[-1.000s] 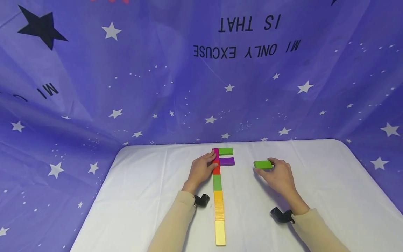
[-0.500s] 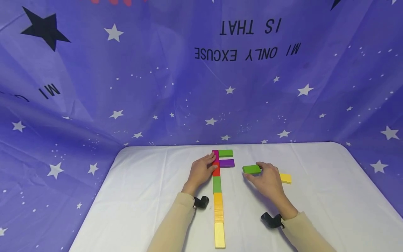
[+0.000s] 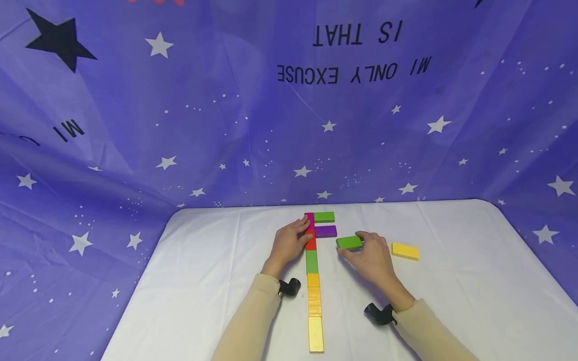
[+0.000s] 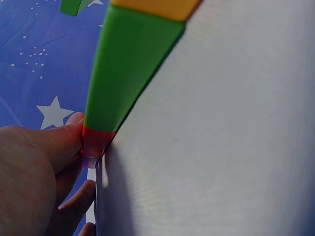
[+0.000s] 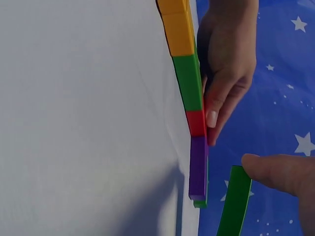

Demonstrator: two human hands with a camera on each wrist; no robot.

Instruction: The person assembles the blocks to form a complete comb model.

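Note:
In the head view, my left hand (image 3: 289, 245) rests at the far part of a straight row of flat blocks, its fingertips touching the magenta block (image 3: 309, 217) and the thumb on the red block (image 3: 310, 243). Off to the right, my right hand (image 3: 372, 255) pinches a green block (image 3: 349, 242) by its right end, between thumb and fingers. A purple block (image 3: 326, 231) sticks out rightward from the row, with another green block (image 3: 324, 217) parallel behind it. The right wrist view shows the held block near the purple block's end, apart from it.
Nearer me the row runs on with a lighter green block (image 3: 312, 261), orange blocks (image 3: 314, 301) and a pale yellow block (image 3: 316, 334). A loose yellow block (image 3: 405, 251) lies right of my right hand. The white table (image 3: 189, 301) ends at a purple starry cloth (image 3: 253, 125).
My right hand has moved left with the green block, closer to the row. The loose yellow block has come into view behind it. My left hand has stayed in place.

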